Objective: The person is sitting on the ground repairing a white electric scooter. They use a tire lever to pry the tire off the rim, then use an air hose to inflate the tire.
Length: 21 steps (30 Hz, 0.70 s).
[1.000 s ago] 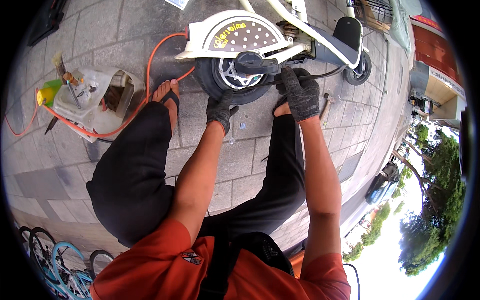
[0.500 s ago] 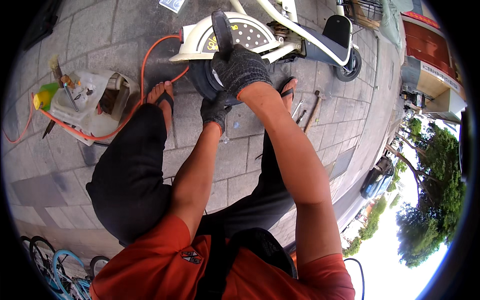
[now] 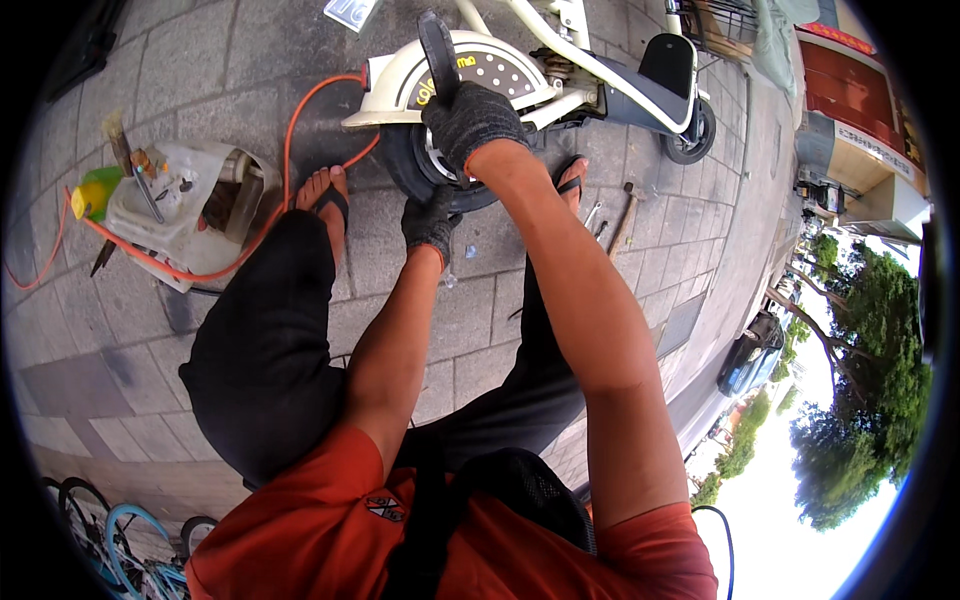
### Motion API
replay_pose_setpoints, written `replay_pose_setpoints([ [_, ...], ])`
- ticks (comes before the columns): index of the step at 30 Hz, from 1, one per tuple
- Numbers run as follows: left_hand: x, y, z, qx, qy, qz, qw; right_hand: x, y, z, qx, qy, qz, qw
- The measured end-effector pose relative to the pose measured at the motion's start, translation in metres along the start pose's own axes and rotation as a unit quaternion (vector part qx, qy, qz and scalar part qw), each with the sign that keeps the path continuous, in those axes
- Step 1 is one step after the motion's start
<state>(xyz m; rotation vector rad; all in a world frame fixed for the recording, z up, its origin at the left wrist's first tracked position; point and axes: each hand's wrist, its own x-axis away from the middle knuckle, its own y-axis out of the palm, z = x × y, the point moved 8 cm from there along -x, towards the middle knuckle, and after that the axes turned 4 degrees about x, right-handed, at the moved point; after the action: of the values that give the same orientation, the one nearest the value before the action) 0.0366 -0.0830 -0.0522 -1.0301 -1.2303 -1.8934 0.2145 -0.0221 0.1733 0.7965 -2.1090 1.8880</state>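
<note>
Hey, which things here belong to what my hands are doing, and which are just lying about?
In use:
dark bar, in your right hand
black tyre, your left hand against it
white scooter

Apparently just lying about:
hammer
wrench
white plastic tub
yellow-green container

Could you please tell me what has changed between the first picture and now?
The right hand has moved left, over the scooter's rear wheel, gripping the dark lever. The lever, which lay crosswise pointing right, now points away from the person. The left hand stays by the tyre's near edge; the hammer remains on the paving.
</note>
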Motion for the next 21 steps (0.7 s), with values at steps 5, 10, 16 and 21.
replay_pose_setpoints([
  [5, -0.003, 0.001, -0.009, 0.004, -0.006, 0.009, 1.0, -0.003, 0.005, -0.003, 0.014, 0.0, 0.001, 1.0],
  [10, -0.009, 0.002, -0.007, -0.005, -0.01, -0.006, 1.0, 0.006, 0.002, -0.025, 0.017, 0.007, -0.043, 0.999],
  [16, -0.001, 0.006, 0.0, 0.026, 0.003, -0.016, 1.0, -0.006, 0.025, -0.019, 0.051, 0.03, -0.052, 0.997],
  [21, 0.0, 0.003, -0.001, 0.019, -0.003, 0.009, 1.0, 0.007, 0.014, -0.001, 0.068, 0.042, 0.006, 0.997],
])
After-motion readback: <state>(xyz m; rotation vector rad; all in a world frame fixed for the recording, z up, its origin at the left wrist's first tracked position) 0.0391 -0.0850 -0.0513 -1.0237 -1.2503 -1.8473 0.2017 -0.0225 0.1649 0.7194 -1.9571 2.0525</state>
